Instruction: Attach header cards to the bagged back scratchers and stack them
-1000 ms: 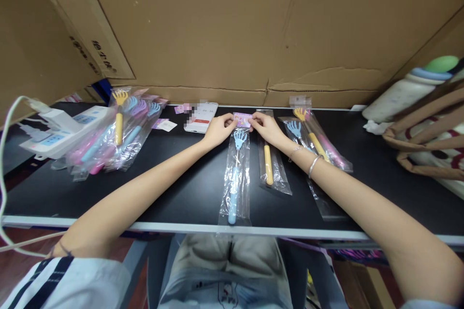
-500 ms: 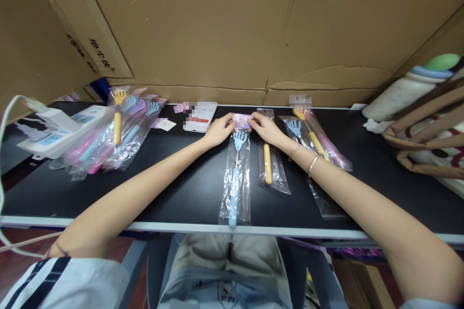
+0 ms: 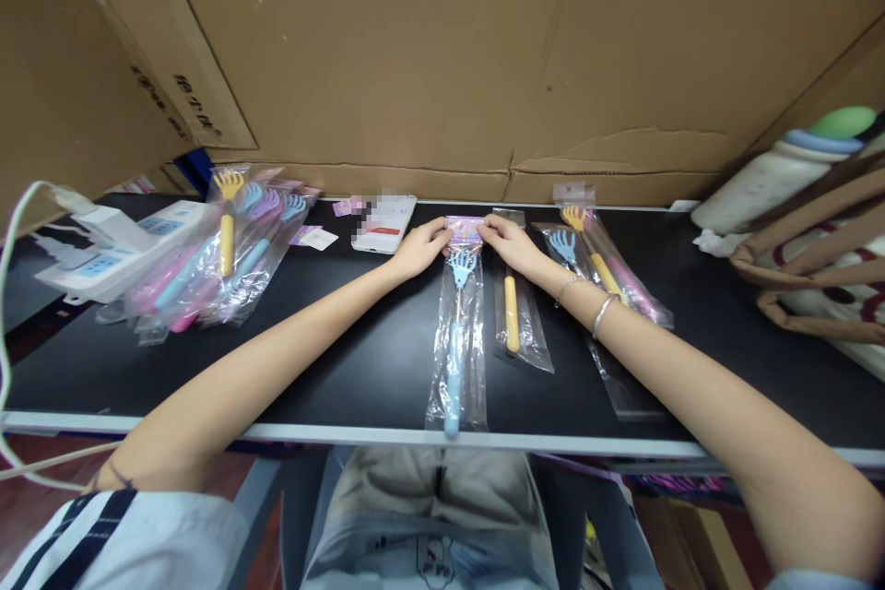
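A blue hand-shaped back scratcher (image 3: 454, 369) lies in a clear plastic bag (image 3: 476, 387), its handle end at the table's front edge. Across the top of the bag is a purple-pink card (image 3: 463, 230). My left hand (image 3: 421, 247) grips the card's left end with fingers closed. The right end is pinched by my right hand (image 3: 510, 244). Beside it, partly under my right hand, lies a bagged yellow back scratcher (image 3: 512, 313). Under and beyond my right forearm are a bagged blue back scratcher (image 3: 563, 246) and a bag with yellow and pink ones (image 3: 608, 281).
Several bagged back scratchers (image 3: 228, 240) are heaped at left against a white power strip (image 3: 103, 249). A phone (image 3: 384, 223) and small cards (image 3: 314, 238) lie at the back. On the right stand a bottle (image 3: 774, 175) and a bag with brown handles (image 3: 816, 267). Cardboard (image 3: 415, 46) walls the back.
The bagged blue back scratcher has shifted slightly to the right at its lower end. Both hands stay on the card, nearly in place.
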Motion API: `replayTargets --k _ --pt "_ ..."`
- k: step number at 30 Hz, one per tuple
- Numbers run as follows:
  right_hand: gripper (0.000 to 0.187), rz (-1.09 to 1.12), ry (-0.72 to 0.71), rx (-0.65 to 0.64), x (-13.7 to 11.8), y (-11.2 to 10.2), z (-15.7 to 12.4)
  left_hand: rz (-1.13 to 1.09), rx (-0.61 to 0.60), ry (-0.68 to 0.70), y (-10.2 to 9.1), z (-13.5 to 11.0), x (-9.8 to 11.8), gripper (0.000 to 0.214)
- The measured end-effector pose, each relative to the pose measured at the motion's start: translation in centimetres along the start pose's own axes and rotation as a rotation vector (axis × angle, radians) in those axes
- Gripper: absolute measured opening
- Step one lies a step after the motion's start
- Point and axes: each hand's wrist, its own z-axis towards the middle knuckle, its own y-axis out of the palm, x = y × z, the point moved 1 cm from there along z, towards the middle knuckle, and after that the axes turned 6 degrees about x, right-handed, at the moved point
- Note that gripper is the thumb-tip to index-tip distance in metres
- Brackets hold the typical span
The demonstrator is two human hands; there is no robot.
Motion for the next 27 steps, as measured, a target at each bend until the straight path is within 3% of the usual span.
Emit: replayTargets --k 12,19,27 --pt "0.052 -0.057 -0.036 -0.016 0.23 -0.06 0.08 0.026 -0.01 -0.029 -0.09 0.03 0.04 0.024" --pt "0.044 -0.058 -0.039 -0.014 -0.31 0.0 -0.05 0.026 0.016 -0.039 -0.01 -0.01 0.11 0.023" --pt "0.028 0.02 0.072 0.003 -0.46 0.12 -0.55 0.027 0.086 -0.076 -0.13 -0.43 0.91 0.013"
